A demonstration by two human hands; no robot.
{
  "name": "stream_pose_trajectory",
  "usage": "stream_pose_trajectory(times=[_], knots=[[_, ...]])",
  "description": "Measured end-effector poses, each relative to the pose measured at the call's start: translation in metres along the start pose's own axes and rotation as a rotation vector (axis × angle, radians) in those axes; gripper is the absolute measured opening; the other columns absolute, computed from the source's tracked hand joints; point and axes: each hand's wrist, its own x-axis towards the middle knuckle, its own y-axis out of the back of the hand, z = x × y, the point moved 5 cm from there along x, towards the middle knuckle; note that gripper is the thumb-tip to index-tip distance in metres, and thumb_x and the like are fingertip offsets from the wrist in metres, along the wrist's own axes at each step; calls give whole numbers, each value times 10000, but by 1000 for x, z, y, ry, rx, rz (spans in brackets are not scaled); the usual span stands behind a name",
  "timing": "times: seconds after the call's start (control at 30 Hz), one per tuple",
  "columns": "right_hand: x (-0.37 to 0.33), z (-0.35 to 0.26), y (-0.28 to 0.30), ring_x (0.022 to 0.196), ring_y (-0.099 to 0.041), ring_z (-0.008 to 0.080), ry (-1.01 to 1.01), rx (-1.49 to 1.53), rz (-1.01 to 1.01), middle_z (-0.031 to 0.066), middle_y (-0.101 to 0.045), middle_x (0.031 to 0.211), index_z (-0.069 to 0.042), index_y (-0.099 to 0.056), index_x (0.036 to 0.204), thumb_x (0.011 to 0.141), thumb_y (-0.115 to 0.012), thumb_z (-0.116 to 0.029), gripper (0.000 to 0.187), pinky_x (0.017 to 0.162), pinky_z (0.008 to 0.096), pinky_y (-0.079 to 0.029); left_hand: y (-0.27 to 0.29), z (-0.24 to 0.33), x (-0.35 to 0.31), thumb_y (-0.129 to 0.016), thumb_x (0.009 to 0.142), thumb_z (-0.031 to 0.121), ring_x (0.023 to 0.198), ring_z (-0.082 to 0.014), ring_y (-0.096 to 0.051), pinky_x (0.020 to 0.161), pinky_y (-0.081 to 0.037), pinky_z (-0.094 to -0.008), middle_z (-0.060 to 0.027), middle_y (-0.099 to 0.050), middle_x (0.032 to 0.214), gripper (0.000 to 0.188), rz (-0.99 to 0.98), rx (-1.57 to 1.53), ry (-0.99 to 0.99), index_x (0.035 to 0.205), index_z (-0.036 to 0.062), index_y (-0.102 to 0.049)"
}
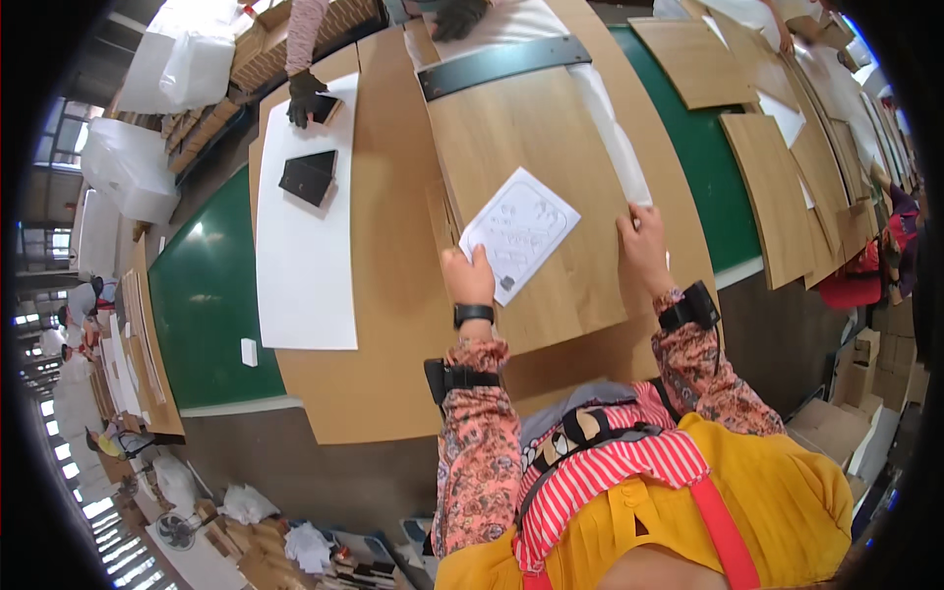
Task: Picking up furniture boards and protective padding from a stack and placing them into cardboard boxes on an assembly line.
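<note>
My left hand (467, 279) pinches the lower left corner of a white printed sheet (521, 234) with line drawings. The sheet lies at a slant over a light wood-grain panel (511, 128). Gripping that panel's right edge, near a white foam strip (621, 147), is my right hand (645, 250), fingers curled and partly hidden. A dark metal bar (506, 67) crosses the panel's far end. Brown cardboard (388, 246) lies beneath everything. To the left, two dark flat pieces (309, 177) rest on a white board (307, 265).
Across the table, a co-worker's dark-gloved hand (306, 98) touches another dark piece; a second gloved hand (459, 18) is at the panel's far end. The green tabletop (211, 295) holds a small white block (249, 352). More wood panels (777, 197) are stacked at right.
</note>
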Motion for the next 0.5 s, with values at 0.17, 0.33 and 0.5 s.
stream_pose_trajectory(times=[0.17,0.33,0.5], knots=[[-6,0,-15,890,-580,290,49,47,1,160,-567,997,46,-651,1183,863,-693,-144,375,803,371,-484,7,-3,11,-669,891,203,909,-438,-608,818,-486,-478,-257,-596,981,322,-40,37,-48,931,-116,-654],[-12,0,-10,924,-570,288,-9,76,-23,150,-559,1009,38,-647,1197,866,-692,-131,375,826,369,-475,6,11,-2,-624,921,217,913,-424,-609,823,-492,-485,-244,-596,969,305,-90,154,-88,964,-78,-689],[-16,0,-2,994,-559,317,29,43,32,157,-563,1026,14,-639,1224,877,-671,-118,373,883,383,-464,1,16,-7,-620,933,218,942,-417,-627,826,-502,-467,-237,-629,1008,295,-44,248,-88,1015,-59,-681]])
